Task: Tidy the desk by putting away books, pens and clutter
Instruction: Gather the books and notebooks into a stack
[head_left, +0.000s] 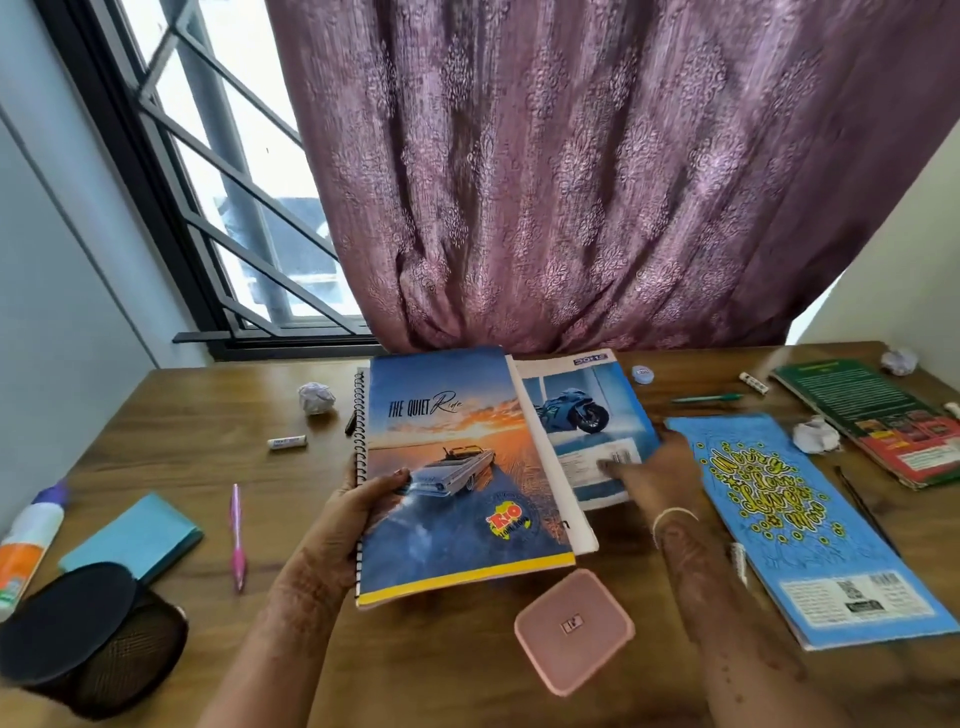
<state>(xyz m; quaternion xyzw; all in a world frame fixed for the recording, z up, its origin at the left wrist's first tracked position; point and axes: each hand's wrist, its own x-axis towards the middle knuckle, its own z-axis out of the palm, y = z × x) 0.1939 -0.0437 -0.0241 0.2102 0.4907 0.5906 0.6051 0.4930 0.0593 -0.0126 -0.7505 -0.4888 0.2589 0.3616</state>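
Wood-grain bench, brown, matte. Left hand grips the spiral-bound notebook at its wire-coil edge, thumb on the glossy sunset-and-car cover; notebook tilted, frame centre. Right hand, blurred, rests fingers spread on the motorcycle-cover notebook just right of it; not closed around anything. Blue lettered book lies flat, right side. Green book upper right, crumpled paper ball at its edge. Pink pen left of centre. Rounded-square pink case bottom centre. Black mesh pen holder lies tipped, lower left.
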